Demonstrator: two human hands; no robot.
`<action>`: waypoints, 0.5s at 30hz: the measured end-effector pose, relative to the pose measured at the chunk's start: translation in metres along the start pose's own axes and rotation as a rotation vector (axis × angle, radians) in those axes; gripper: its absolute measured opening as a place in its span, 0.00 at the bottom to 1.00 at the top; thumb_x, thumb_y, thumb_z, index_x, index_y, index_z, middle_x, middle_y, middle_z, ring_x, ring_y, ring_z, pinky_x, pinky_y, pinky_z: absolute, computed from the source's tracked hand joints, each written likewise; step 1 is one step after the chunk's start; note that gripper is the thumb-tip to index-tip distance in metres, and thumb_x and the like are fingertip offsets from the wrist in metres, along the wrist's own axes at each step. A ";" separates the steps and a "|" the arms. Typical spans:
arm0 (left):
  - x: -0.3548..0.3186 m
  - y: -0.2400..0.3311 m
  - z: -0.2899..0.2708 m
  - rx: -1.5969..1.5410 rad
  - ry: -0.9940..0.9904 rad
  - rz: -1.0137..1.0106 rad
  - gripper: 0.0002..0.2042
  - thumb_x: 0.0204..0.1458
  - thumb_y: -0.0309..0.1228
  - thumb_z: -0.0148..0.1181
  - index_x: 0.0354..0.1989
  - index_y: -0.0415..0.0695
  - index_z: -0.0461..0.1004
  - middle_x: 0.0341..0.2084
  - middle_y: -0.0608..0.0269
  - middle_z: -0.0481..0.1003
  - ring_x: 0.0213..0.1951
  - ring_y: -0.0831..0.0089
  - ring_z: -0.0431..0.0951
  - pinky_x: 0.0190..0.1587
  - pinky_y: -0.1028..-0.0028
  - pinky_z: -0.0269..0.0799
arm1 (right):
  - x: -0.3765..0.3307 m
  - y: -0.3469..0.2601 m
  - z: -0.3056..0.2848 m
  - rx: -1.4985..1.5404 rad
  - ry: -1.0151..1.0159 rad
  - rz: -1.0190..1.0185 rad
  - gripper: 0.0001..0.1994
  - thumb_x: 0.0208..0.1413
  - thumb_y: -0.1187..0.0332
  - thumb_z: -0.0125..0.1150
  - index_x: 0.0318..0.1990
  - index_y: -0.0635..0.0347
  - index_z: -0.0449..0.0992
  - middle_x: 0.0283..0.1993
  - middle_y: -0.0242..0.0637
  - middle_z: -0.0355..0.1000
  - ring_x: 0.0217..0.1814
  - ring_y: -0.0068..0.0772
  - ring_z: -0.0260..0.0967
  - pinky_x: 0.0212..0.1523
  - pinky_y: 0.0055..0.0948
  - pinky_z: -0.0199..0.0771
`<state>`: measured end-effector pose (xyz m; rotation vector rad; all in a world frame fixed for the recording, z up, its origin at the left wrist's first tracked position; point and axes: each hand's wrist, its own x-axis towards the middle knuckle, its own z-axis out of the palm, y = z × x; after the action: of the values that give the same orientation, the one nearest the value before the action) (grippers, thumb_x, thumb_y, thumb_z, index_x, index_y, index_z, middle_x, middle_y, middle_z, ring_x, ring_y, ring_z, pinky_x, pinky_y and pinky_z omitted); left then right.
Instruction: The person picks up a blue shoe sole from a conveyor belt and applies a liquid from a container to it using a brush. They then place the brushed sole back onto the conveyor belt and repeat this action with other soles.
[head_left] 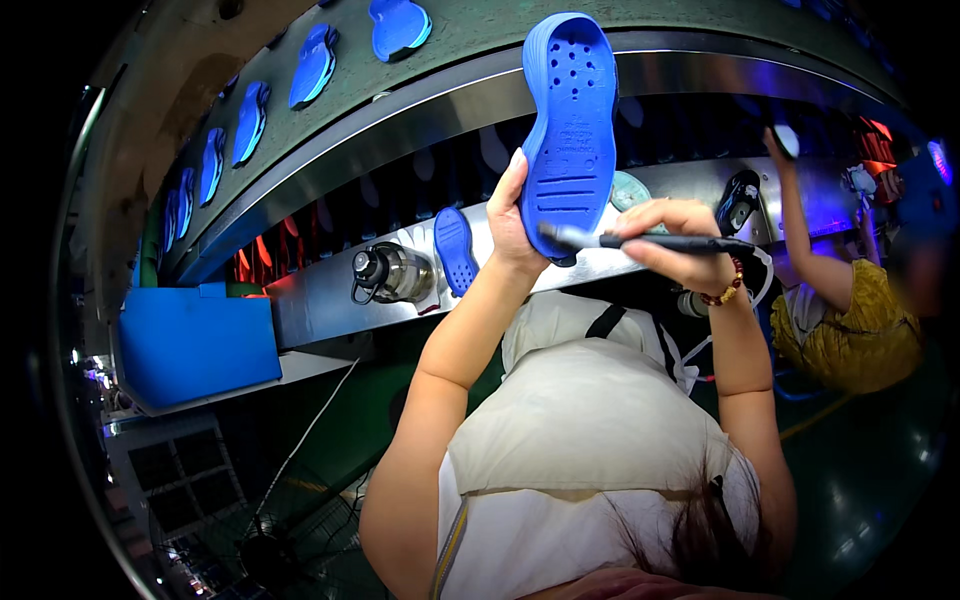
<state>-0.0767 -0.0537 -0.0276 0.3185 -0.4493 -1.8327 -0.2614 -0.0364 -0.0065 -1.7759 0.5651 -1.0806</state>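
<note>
A blue shoe sole (572, 150), with small holes toward its far end and ridges across its near half, is held up over the bench. My left hand (512, 215) grips it by its left edge near the lower end, thumb along the side. In my right hand (688, 240) is a brush (600, 241) with a dark handle, pinched between thumb and fingers. Its pale bristles are at the sole's lower end; whether they touch the surface I cannot tell. Another blue sole (455, 250) lies on the metal bench (318, 303) to the left of my left hand.
A clear bottle with a black lid (393, 272) stands left on the bench. Behind my right hand are a pale green round dish (629, 189) and a dark shoe (738, 203). Blue soles line a green conveyor belt (455, 40). A blue box (200, 340) stands left; a co-worker (850, 320) sits right.
</note>
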 end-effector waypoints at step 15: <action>0.010 0.018 0.018 0.177 0.048 -0.566 0.17 0.48 0.34 0.51 0.43 0.34 0.67 0.37 0.48 0.72 0.37 0.64 0.75 0.44 0.69 0.70 | 0.005 -0.017 -0.022 -0.149 -0.281 -0.007 0.09 0.39 0.76 0.63 0.32 0.63 0.75 0.36 0.41 0.73 0.38 0.34 0.72 0.40 0.26 0.71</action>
<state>-0.0720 -0.0655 -0.0032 0.6621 -0.5250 -2.3306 -0.2793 -0.0432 0.0142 -2.0185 0.4761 -0.7905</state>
